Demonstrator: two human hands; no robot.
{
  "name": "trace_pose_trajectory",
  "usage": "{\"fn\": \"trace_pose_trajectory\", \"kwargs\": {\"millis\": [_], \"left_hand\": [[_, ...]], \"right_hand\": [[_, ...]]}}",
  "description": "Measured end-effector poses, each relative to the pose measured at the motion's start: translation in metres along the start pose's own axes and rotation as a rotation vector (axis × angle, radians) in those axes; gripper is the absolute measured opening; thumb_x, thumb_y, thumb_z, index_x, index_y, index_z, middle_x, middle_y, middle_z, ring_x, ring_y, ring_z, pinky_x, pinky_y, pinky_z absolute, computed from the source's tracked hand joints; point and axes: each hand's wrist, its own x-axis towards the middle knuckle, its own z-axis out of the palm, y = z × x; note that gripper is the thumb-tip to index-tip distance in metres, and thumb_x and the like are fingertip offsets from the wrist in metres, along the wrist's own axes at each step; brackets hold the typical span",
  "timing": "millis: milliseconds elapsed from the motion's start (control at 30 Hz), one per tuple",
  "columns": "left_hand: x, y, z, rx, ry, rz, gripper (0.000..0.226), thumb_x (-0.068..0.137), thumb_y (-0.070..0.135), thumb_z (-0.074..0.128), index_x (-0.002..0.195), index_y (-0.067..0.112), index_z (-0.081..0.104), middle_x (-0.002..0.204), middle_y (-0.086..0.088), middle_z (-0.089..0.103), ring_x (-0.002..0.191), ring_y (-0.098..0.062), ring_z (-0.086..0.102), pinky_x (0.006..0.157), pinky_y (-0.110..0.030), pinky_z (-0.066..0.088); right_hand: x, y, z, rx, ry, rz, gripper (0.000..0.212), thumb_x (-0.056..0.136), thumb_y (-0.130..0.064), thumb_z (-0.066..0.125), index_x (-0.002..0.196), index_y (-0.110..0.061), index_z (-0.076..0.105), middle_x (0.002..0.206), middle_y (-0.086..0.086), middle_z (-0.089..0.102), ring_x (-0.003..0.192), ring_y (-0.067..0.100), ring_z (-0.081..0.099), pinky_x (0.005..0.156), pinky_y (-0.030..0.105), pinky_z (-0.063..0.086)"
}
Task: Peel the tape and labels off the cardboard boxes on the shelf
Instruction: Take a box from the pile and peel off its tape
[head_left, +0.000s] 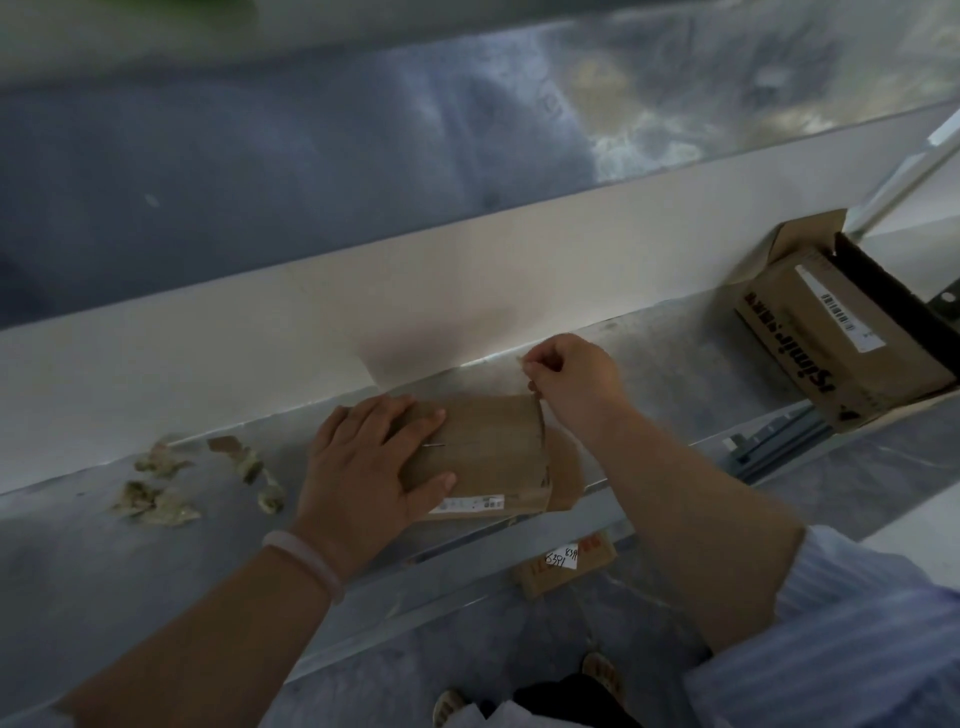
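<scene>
A small flat cardboard box (493, 452) lies on the metal shelf (675, 358) in front of me, with a white label (470, 504) along its near edge. My left hand (363, 467) lies flat on the box's left part and presses it down. Above the box's right end, my right hand (571, 379) pinches a strip of clear tape (537, 397) that rises from the box's right edge.
Crumpled pieces of peeled tape (161, 493) lie on the shelf to the left. A bigger printed cardboard box (841, 338) with a barcode label stands at the far right of the shelf. Another small box (566, 566) lies on the floor below.
</scene>
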Motion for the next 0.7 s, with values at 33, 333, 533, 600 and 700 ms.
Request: {"fn": "trace_pose_trajectory", "kwargs": {"millis": [33,333,533,600,700], "left_hand": [[0.000,0.000,0.000,-0.004,-0.001,0.000,0.063,0.079,0.070,0.043,0.125,0.030,0.063,0.129,-0.002,0.059,0.117,-0.027,0.054,0.103,-0.048,0.036],[-0.001,-0.001,0.002,-0.016,-0.009,-0.010,0.063,0.079,0.070,0.042,0.127,0.032,0.060,0.130,-0.002,0.057,0.120,-0.026,0.053,0.106,-0.046,0.032],[-0.001,-0.002,0.003,-0.022,0.023,0.008,0.062,0.078,0.069,0.047,0.124,0.030,0.063,0.127,-0.002,0.059,0.117,-0.026,0.054,0.103,-0.047,0.036],[0.000,-0.003,0.002,-0.026,0.018,0.006,0.061,0.078,0.068,0.048,0.124,0.031,0.063,0.127,-0.002,0.059,0.117,-0.027,0.054,0.102,-0.048,0.036],[0.000,-0.002,0.002,-0.024,0.007,0.004,0.061,0.078,0.069,0.047,0.125,0.031,0.062,0.128,-0.002,0.058,0.118,-0.027,0.054,0.103,-0.048,0.036]], "right_hand": [[0.002,-0.004,0.001,0.021,-0.016,-0.003,0.005,0.089,-0.017,0.067,0.086,-0.021,0.066,0.077,-0.003,0.071,0.074,0.012,0.069,0.081,0.034,0.057],[0.001,-0.017,-0.016,0.314,-0.320,0.075,0.013,0.087,-0.009,0.067,0.090,-0.019,0.075,0.092,0.003,0.075,0.093,0.016,0.070,0.086,0.029,0.057],[0.002,-0.012,-0.021,0.026,-0.408,-0.010,0.032,0.081,-0.012,0.076,0.112,-0.021,0.071,0.086,-0.005,0.068,0.086,0.012,0.064,0.076,0.013,0.048],[0.004,-0.015,-0.020,-0.151,-0.422,-0.027,0.035,0.082,-0.024,0.076,0.117,-0.022,0.069,0.089,-0.010,0.061,0.088,0.011,0.062,0.081,0.019,0.045],[0.006,-0.018,-0.021,-0.330,-0.471,-0.011,0.021,0.086,-0.036,0.071,0.100,-0.022,0.074,0.088,-0.013,0.062,0.085,0.009,0.059,0.082,0.024,0.043]]}}
